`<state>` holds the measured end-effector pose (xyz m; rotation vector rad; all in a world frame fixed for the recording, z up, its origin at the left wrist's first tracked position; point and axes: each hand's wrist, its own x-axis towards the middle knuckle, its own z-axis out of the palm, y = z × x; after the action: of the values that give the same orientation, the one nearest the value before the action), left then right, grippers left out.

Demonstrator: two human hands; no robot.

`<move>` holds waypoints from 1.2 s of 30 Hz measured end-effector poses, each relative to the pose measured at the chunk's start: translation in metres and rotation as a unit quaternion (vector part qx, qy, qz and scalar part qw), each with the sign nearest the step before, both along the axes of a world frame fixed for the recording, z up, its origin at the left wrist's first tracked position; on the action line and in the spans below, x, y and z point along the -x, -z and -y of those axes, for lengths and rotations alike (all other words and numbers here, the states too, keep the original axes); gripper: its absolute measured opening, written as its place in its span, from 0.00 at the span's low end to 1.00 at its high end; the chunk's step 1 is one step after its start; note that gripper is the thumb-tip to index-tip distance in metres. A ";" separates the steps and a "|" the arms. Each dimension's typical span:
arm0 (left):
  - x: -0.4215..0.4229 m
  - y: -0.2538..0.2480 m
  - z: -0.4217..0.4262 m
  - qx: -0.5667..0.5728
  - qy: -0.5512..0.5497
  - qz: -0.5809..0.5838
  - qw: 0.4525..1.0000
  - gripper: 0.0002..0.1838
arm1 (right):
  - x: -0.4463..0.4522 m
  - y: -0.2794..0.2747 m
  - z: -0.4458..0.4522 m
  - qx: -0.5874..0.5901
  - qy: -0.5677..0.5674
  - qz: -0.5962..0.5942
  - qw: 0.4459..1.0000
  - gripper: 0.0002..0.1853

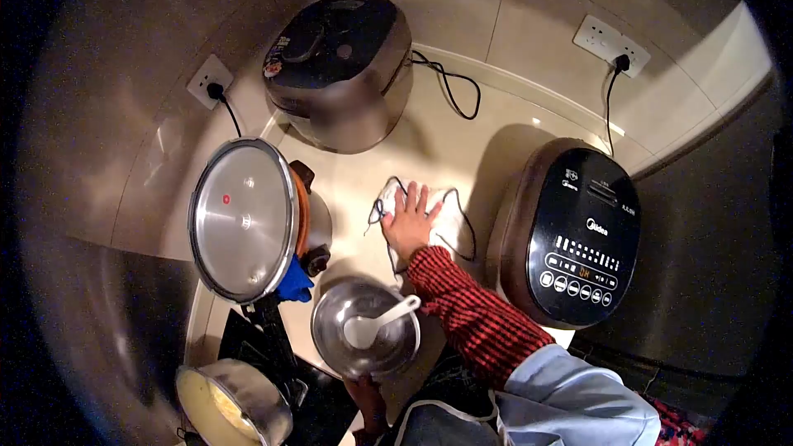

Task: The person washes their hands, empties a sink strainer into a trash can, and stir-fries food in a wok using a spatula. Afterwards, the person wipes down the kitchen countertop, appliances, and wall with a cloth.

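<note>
My right hand (409, 225) lies flat with its fingers spread on a white cloth (450, 223) with dark edging, pressed on the counter. In shadow at the bottom, my left hand (365, 396) grips the near rim of a metal bowl (330, 322); its fingers are partly hidden. Inside the bowl rests a white ladle (363, 332), its handle leaning over the right rim. The bowl stands just below and left of the cloth.
A black-topped Midea cooker (586, 239) stands to the right, another cooker (339, 66) at the back. On the left are a round metal lid (244, 223), a blue cloth (295, 282) and a pot (268, 413) with pale contents. Cords run from wall sockets (611, 44).
</note>
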<state>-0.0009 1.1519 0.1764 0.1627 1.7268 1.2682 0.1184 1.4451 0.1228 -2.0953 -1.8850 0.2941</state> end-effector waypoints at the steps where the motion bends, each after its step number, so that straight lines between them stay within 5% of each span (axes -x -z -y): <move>1: 0.000 0.003 0.008 0.001 0.002 0.001 1.000 0.27 | -0.001 -0.002 -0.016 0.006 -0.024 -0.003 1.000 0.31; 7: 0.008 0.056 0.069 -0.051 -0.103 0.007 0.993 0.30 | -0.007 0.004 -0.129 0.028 -0.081 0.072 0.994 0.34; 13: 0.003 0.048 0.054 0.009 -0.142 -0.017 0.990 0.30 | -0.030 0.014 -0.167 -0.053 -0.088 0.005 0.995 0.34; 17: 0.006 0.051 0.042 0.032 -0.143 -0.022 0.989 0.30 | -0.066 0.017 -0.198 -0.087 -0.185 -0.007 0.979 0.26; 19: 0.006 0.055 0.024 0.043 -0.138 -0.023 0.989 0.30 | -0.104 0.020 -0.230 -0.034 -0.324 -0.054 0.944 0.23; 21: 0.005 0.060 0.007 0.049 -0.131 -0.018 0.990 0.30 | -0.123 0.017 -0.248 -0.153 -0.238 -0.065 0.957 0.17; 24: 0.003 0.068 -0.013 0.052 -0.129 -0.017 0.990 0.30 | -0.152 0.027 -0.288 -0.232 -0.294 -0.085 0.923 0.18; 27: 0.005 0.073 -0.024 0.057 -0.114 -0.016 0.992 0.30 | -0.167 0.038 -0.289 -0.251 -0.245 -0.158 0.923 0.19; 30: 0.012 0.079 -0.025 0.051 -0.100 -0.013 0.994 0.30 | -0.186 0.004 -0.263 -0.144 -0.117 -0.066 0.980 0.20; 32: 0.018 0.080 -0.022 0.045 -0.095 -0.007 0.994 0.30 | -0.217 0.036 -0.247 -0.272 -0.059 -0.091 0.956 0.19; 33: 0.021 0.082 -0.021 0.042 -0.092 -0.006 0.995 0.30 | -0.208 -0.020 -0.211 -0.141 0.100 -0.108 0.979 0.18; 34: 0.023 0.083 -0.019 0.038 -0.090 -0.004 0.995 0.30 | -0.263 0.063 -0.233 -0.222 0.126 0.098 0.962 0.15; 35: 0.025 0.085 -0.017 0.032 -0.090 -0.002 0.995 0.30 | -0.243 0.019 -0.209 -0.140 0.254 0.102 0.952 0.14; 36: 0.027 0.085 -0.013 0.026 -0.090 -0.001 0.996 0.30 | -0.227 -0.032 -0.179 -0.037 0.307 -0.056 0.949 0.17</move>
<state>-0.0283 1.1653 0.0916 -0.0232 1.8075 1.3508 0.3453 1.6237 0.1550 -2.4184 -1.0812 0.1834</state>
